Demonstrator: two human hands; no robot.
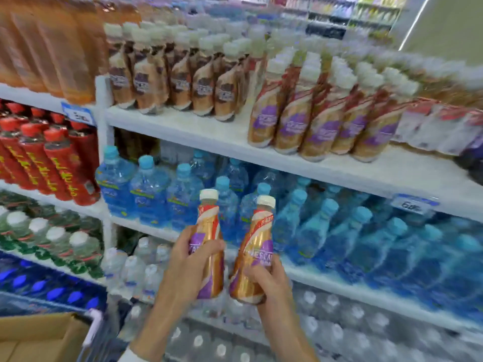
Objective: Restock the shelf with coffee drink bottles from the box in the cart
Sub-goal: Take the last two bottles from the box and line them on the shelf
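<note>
Hands up in front of the water shelves — left hand (188,259) wrapped round one coffee drink bottle (209,246), right hand (266,279) gripping a second bottle (254,253) low down. Both upright, nearly touching, below the white shelf (198,131) of matching bottles — cardboard box (39,335) at bottom left.

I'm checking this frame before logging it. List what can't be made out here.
- Box, head view: cut off by the bottom-left edge; contents unseen.
- Cart: only a rail shows beside the box.
- Price tags: blurred, unreadable.
- Left bottle label: covered by the left hand.
- Right bottle base: hidden by the right hand.
- Shelf bottles: motion blur smears the print.
</note>
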